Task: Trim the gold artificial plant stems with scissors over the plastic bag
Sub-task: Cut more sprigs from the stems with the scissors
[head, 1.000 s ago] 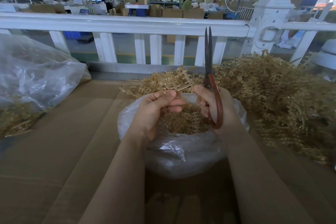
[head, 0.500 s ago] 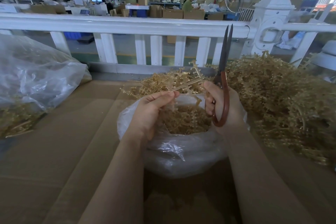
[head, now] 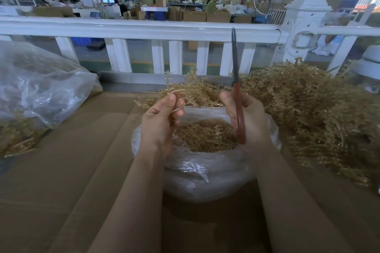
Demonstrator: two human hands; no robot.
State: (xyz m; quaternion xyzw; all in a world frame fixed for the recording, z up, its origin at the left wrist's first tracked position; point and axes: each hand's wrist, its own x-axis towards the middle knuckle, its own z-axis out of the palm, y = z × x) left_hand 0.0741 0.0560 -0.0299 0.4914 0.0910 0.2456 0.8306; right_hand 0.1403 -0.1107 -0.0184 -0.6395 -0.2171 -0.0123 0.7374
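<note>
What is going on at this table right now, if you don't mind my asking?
A person is trimming gold artificial plant stems. The left hand pinches one thin gold sprig above the open clear plastic bag, which already holds gold cuttings. The right hand grips red-handled scissors, blades closed and pointing up, not on the sprig. A big heap of gold stems waits on the right, and another clear bag lies at left.

Head-worn camera, facing forward-down, close over hands.
</note>
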